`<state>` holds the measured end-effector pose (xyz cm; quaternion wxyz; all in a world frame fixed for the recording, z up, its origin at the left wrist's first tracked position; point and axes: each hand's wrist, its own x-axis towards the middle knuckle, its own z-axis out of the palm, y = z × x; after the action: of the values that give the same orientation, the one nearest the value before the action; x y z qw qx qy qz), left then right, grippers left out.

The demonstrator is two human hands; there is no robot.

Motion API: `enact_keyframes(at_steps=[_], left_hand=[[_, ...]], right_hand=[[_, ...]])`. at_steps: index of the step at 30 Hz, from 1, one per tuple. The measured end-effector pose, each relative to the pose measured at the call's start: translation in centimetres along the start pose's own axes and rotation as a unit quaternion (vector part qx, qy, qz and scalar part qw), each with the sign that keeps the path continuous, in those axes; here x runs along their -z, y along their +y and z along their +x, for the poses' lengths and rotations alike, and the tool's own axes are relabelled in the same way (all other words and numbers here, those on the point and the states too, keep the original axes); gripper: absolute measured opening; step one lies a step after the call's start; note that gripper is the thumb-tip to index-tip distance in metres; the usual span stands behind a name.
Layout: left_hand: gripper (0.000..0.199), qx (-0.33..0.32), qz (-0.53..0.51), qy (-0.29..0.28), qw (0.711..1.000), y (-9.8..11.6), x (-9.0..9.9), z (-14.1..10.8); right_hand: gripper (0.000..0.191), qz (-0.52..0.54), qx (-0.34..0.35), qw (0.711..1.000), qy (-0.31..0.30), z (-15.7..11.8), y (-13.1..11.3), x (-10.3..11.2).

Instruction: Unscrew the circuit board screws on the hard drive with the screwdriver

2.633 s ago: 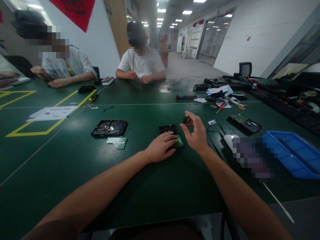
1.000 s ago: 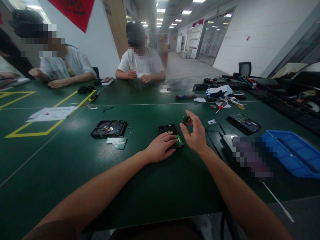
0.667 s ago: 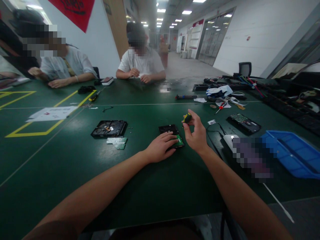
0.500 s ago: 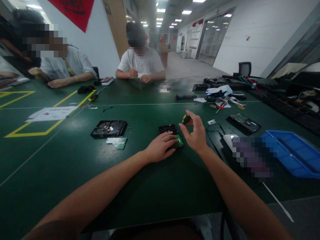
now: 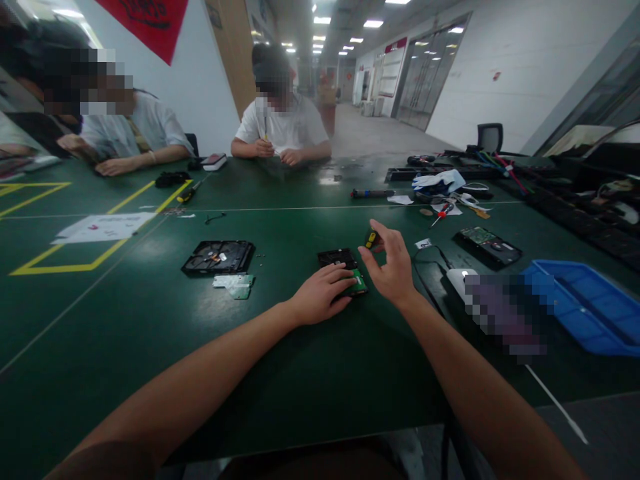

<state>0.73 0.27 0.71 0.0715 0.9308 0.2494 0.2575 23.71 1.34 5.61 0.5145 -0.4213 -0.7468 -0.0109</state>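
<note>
A hard drive (image 5: 338, 258) with a green circuit board (image 5: 359, 285) lies on the table in front of me. Across its near left part rests my left hand (image 5: 325, 293), fingers stretched out flat and touching the board; the palm hides some of the drive. My right hand (image 5: 387, 263) is just above the drive's right side, thumb and fingers closed around the black and yellow handle of a screwdriver (image 5: 371, 239). The screwdriver's shaft and tip cannot be made out. To the left is another opened hard drive (image 5: 219, 257), with a detached circuit board (image 5: 235, 285) in front of it.
Tiny screws (image 5: 261, 255) lie beside the left drive. On the right are another hard drive (image 5: 487, 247), a blue tray (image 5: 590, 307) and a partly blurred pale device (image 5: 457, 283) with a cable. Two people sit across the green table (image 5: 280, 380). Gloves (image 5: 440, 181) and tools lie farther back.
The screwdriver handle has turned slightly between my right fingers, showing its yellow patches differently. My left hand and the drive have stayed in place. Across the table, a person's pen-like tool has shifted.
</note>
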Motion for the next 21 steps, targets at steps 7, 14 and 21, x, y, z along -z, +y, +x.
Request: enact_keyframes(at_steps=[7, 14, 21], left_hand=[[0.044, 0.004, 0.003, 0.003, 1.000, 0.10, -0.09, 0.02], [0.044, 0.001, 0.004, 0.001, 1.000, 0.07, -0.09, 0.00], [0.044, 0.002, 0.003, 0.003, 1.000, 0.16, 0.05, 0.01]], right_hand=[[0.058, -0.005, 0.005, 1.000, 0.000, 0.21, -0.12, 0.11], [0.060, 0.027, -0.004, 1.000, -0.006, -0.04, 0.20, -0.21], [0.059, 0.065, -0.011, 0.998, -0.019, -0.16, 0.60, -0.43]])
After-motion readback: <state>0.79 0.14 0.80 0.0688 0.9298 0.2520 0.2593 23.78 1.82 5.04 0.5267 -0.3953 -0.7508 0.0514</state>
